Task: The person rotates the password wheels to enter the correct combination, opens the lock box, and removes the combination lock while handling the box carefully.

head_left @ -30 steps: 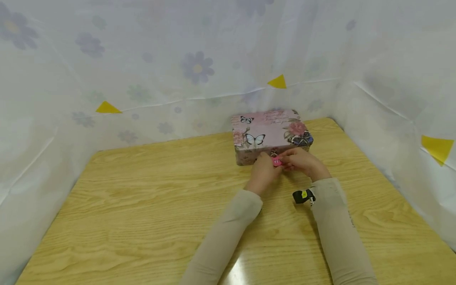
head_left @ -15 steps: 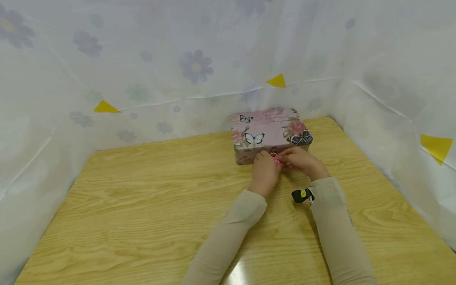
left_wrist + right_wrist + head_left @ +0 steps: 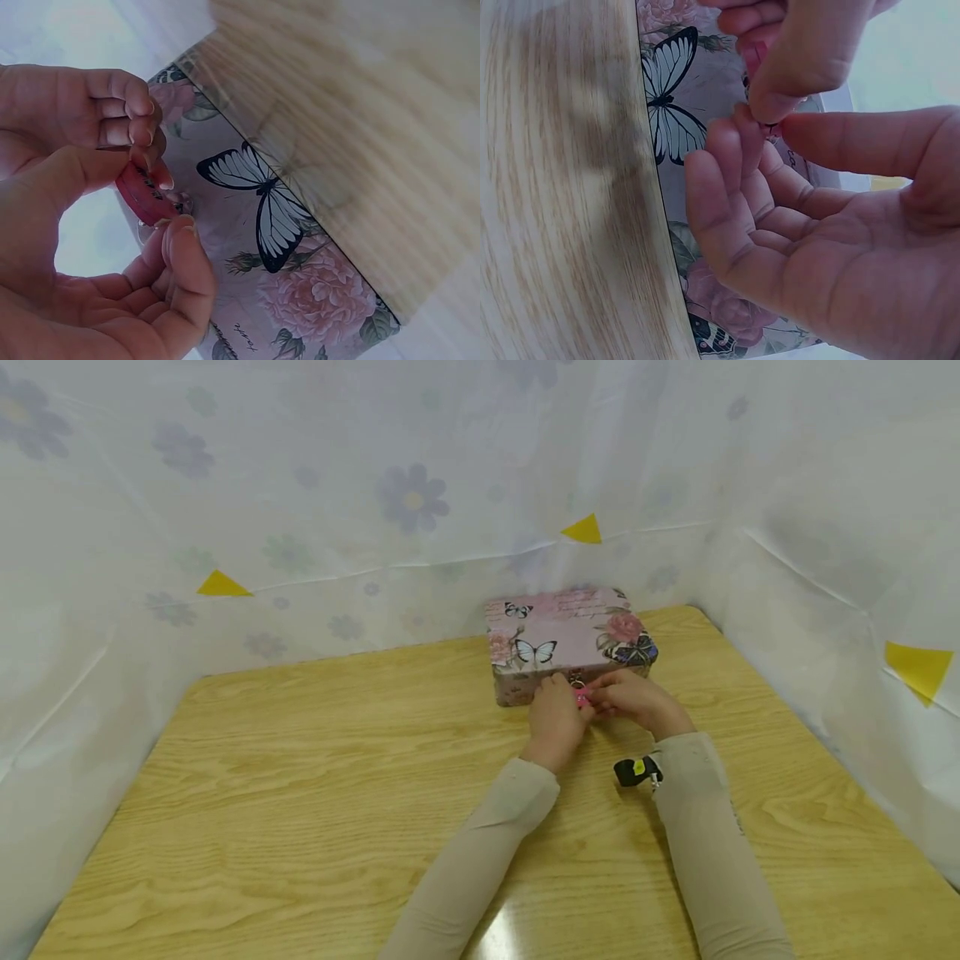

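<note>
A pink padlock (image 3: 582,697) with small dial marks hangs by its shackle from the front clasp of a pink floral box (image 3: 577,635), decorated with butterflies and roses. The box lid is down. My left hand (image 3: 555,720) pinches the padlock between thumb and fingers, as the left wrist view shows with the padlock (image 3: 144,196) lying between them. From the other side, my right hand (image 3: 637,700) pinches the padlock's edge with thumb and index finger, its other fingers loosely curled. In the right wrist view the left thumb (image 3: 780,101) hides most of the padlock.
The box stands near the back right of a wood-grain table (image 3: 315,802). A black strap-like piece with a yellow label (image 3: 633,771) is beside the right cuff; whether it is attached cannot be told. White floral sheeting (image 3: 412,435) with yellow triangles surrounds the table.
My left hand has turned and shifted slightly at the padlock, and the padlock's tilt has changed a little. My right hand keeps its grip. The box stays in place.
</note>
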The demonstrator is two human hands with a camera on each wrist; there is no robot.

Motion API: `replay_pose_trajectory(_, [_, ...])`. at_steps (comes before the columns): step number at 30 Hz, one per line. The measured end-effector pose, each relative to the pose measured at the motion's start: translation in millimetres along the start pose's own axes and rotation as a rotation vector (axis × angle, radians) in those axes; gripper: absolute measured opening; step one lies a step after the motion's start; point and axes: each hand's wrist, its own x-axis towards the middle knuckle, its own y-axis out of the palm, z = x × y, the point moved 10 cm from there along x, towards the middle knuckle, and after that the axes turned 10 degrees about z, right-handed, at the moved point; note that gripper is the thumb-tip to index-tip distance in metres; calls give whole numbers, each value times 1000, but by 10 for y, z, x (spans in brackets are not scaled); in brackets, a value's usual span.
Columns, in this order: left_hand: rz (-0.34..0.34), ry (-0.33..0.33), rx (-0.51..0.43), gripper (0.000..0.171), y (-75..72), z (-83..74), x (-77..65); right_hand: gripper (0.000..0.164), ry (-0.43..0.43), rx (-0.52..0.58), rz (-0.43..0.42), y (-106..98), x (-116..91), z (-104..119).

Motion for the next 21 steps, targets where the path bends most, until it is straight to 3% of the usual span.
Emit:
replay_pose_trajectory(12, [16,31,-34,50,6,16,60,37,-28,9,-1,-1,15,3])
replay_pose_trajectory(21, [8,52,-41,52,-3,1,51,35,24,-10,-215,-104,16,-24])
